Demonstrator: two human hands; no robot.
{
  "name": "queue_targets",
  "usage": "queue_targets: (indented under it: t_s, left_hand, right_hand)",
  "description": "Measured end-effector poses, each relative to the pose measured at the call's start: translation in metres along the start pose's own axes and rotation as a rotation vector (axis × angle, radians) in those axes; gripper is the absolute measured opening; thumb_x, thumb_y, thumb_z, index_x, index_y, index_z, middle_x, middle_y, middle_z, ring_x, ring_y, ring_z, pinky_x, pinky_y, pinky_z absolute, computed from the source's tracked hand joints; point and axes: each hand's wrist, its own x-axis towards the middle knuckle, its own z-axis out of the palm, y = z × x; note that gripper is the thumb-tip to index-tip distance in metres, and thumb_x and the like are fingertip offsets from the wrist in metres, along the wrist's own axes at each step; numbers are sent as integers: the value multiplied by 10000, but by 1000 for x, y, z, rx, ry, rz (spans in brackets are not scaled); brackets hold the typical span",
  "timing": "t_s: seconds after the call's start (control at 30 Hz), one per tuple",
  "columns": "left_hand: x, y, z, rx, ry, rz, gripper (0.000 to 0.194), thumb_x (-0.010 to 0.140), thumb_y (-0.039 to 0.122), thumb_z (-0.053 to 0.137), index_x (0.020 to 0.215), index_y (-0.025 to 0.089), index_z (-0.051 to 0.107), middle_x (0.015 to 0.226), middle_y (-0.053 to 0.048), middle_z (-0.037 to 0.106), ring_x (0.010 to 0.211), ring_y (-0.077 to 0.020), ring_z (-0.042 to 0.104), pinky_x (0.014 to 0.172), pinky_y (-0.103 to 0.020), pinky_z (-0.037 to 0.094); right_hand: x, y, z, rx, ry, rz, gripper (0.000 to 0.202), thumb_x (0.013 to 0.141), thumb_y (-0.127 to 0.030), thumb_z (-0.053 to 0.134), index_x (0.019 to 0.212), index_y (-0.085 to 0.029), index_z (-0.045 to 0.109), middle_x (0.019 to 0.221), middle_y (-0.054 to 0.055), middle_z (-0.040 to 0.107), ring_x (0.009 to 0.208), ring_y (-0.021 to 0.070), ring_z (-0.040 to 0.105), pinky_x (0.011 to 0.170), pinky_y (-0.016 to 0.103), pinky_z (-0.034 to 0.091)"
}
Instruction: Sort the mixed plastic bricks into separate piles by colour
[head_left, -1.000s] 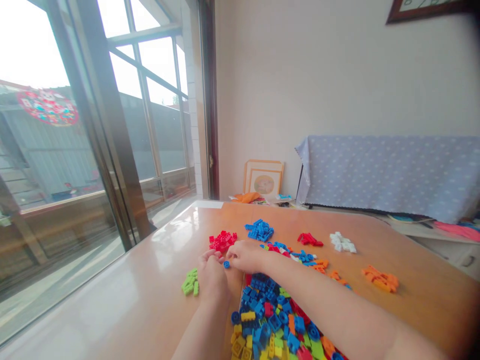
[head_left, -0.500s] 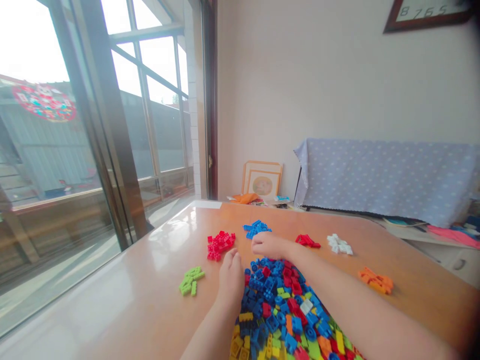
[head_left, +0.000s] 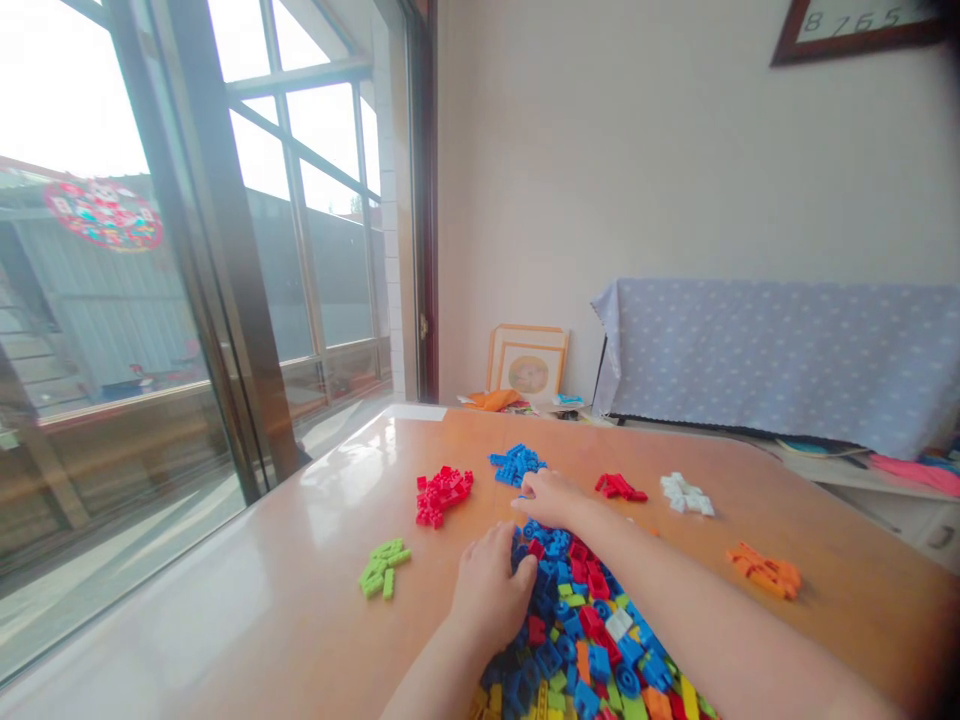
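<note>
A large mixed heap of toy building bricks (head_left: 592, 620), mostly blue with red, yellow, green, orange and white, lies on the table in front of me. My left hand (head_left: 495, 580) is at the heap's left side, thumb apart from the fingers, fingertips over the blue bricks. My right hand (head_left: 551, 499) is above the heap's far end with thumb and forefinger parted, just below a small pile of blue bricks (head_left: 516, 464). No brick shows in either hand. Left of my hands are a red brick pile (head_left: 444, 495) and a light green brick pile (head_left: 385, 567).
To the right on the wooden table (head_left: 300, 610) lie small piles of red pieces (head_left: 620, 488), white bricks (head_left: 686, 494) and orange pieces (head_left: 763, 571). Glass doors (head_left: 322, 250) stand at the left. A cloth-covered object (head_left: 772, 360) is beyond the table.
My left hand has moved right from beside the red pile to over the heap, its fingers spreading. My right hand has drawn slightly right and nearer, away from the blue pile, its fingers opening.
</note>
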Motion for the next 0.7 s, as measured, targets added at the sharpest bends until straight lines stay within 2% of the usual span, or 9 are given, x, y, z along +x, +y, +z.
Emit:
queue_targets:
  t_s: [0.07,0.2,0.37,0.5,0.7]
  left_hand:
    - [-1,2,-1,25,-11,13,374,889,345,573,1236,241,664,1208,-113,723,1142,-326,633,989,-406,436]
    - [-4,3,-2,49,-39,41,447,892,338,568,1322,233,631,1353,-119,664,1262,-345,578,1085,-451,374]
    - [-5,1,-2,61,-56,61,429,897,356,578,1308,256,652,1321,-114,684,1237,-341,592,1080,-454,374]
    - [-4,1,-1,86,-56,83,437,902,375,586,1315,251,662,1300,-125,691,1233,-349,591,1078,-461,373]
    - [-5,7,-7,140,-94,131,346,922,363,564,1232,275,691,1209,-94,709,1157,-315,620,980,-411,437]
  right_hand:
    - [0,-4,0,-16,0,12,366,806,-539,662,1034,-260,726,1135,104,700,1065,282,644,851,369,481]
    - [-2,-8,-4,-40,-37,-5,253,786,-399,658,982,-258,733,1097,105,715,1001,279,665,798,359,489]
    - [-9,-1,-16,-44,-145,-99,158,755,-363,641,818,-247,726,873,47,748,819,232,671,675,296,444]
    - [-19,7,-29,-39,-229,-149,188,759,-391,645,694,-227,710,710,24,718,670,183,625,598,266,392]
    - [-54,13,-48,-16,-226,-192,154,750,-364,650,790,-233,721,795,8,734,689,169,603,583,257,347]
